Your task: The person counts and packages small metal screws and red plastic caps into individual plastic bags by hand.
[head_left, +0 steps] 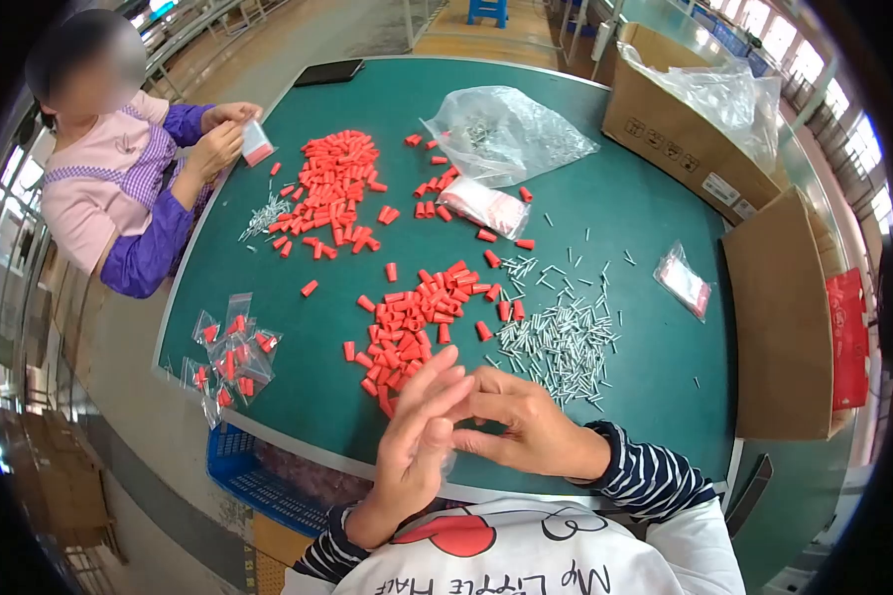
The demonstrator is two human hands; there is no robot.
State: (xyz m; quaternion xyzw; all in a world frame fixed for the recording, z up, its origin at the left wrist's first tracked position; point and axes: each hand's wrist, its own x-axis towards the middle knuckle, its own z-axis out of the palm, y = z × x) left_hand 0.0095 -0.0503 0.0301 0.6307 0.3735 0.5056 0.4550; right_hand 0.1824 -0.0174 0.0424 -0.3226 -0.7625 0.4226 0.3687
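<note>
My left hand (pixel 414 441) is raised near the table's front edge, its fingers stretched out and close together. Against it, my right hand (pixel 526 421) has thumb and fingers closed in a pinch; whatever is in them is hidden. A bit of clear plastic (pixel 448 463) shows beside my left thumb, too small to name surely. Just beyond my left hand lies a heap of red tapered plastic caps (pixel 407 327). A pile of thin silver metal pins, perhaps screws (pixel 566 347), spreads past my right hand.
Small filled bags (pixel 233 357) lie at the left edge above a blue basket (pixel 268 486). A large clear bag (pixel 496 134) and more caps (pixel 337 183) lie farther back. Cardboard boxes (pixel 779 327) line the right. A co-worker (pixel 119 188) handles a small bag at the left.
</note>
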